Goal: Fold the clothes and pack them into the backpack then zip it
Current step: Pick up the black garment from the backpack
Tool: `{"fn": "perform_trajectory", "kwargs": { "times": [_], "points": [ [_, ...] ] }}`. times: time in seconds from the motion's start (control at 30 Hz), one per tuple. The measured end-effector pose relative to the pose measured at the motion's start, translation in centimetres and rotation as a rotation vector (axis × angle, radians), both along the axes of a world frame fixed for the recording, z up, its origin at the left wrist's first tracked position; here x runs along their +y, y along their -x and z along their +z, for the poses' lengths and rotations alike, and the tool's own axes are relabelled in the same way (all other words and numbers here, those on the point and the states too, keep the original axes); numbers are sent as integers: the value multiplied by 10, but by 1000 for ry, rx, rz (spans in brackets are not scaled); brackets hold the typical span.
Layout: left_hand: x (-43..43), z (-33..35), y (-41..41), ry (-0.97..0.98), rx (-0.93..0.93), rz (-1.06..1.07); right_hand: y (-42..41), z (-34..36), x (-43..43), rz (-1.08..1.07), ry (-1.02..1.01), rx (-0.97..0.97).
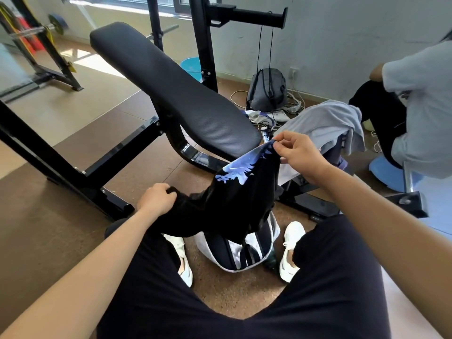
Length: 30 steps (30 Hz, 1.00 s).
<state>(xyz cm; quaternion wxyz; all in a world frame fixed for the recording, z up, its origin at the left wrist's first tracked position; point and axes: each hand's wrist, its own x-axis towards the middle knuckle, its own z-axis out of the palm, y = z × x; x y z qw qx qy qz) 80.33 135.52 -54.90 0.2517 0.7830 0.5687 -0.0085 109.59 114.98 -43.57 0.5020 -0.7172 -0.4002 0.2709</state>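
Clothes come first: a black garment (232, 199) with a blue and white print hangs in the air between the person's two hands, right over the backpack. The left hand (156, 198) has its grip closed around a bunch of the black cloth down low, near the left knee. The right hand (299, 152) is up higher and pinches one printed edge between thumb and fingers, so its grip is narrow and tight on the cloth. Holding one end low and one end high seems to stretch the garment out, so it can be seen and laid flat for folding. It is not folded yet.

The backpack (238, 250), white and black, stands on the floor (44, 211) between the person's white shoes (291, 250). I cannot tell if its top is open, because the garment hangs in front of it. Keeping it between the feet puts it close for packing.

A pale blue-grey garment (330, 123) lies heaped just past the right hand, maybe waiting its turn. A black padded bench (166, 86) slopes across the middle. A grey bag (266, 90) leans by the wall, with cords around it. Another person's sleeve (420, 99) shows at the far right.

My guess is the task is only near its start.
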Motion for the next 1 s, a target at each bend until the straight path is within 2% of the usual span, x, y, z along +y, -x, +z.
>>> {"fn": "perform_trajectory", "kwargs": {
  "times": [0.1, 0.17, 0.23, 0.3, 0.33, 0.4, 0.43, 0.5, 0.57, 0.67, 0.73, 0.87, 0.93, 1.0],
  "points": [
    [-6, 3, -6, 150, 233, -201, 3, 7, 8, 42, -67, 18],
    [-13, 8, -15, 116, 227, -275, 4, 11, 14, 88, -88, 12],
    [-21, 20, -30, 84, -62, -286, 6, 16, 18, 146, -88, -2],
    [-37, 45, -49, 206, -484, -329, 11, 22, 22, 186, -89, -17],
    [-48, 61, -61, 292, -636, -387, 15, 26, 23, 205, -88, -18],
    [-69, 85, -85, 367, -788, -515, 25, 31, 26, 245, -91, -36],
    [-75, 91, -98, 345, -839, -541, 29, 32, 26, 269, -95, -38],
    [-78, 95, -117, 231, -875, -488, 31, 32, 24, 293, -90, 36],
    [-74, 95, -126, 201, -915, -359, 25, 30, 15, 221, -93, 115],
    [-73, 101, -127, 320, -1037, -162, 11, 3, -7, -87, -114, 63],
    [-74, 105, -124, 413, -1089, -78, 17, -35, -28, -174, -85, 64],
    [-74, 109, -119, 497, -1141, -10, 48, -100, -54, -69, 48, 5],
    [-75, 112, -117, 464, -1117, -15, 53, -116, -45, -39, 39, -9],
    [-65, 113, -110, 382, -1078, 23, 50, -113, -31, -94, -8, 59]
  ]
}}
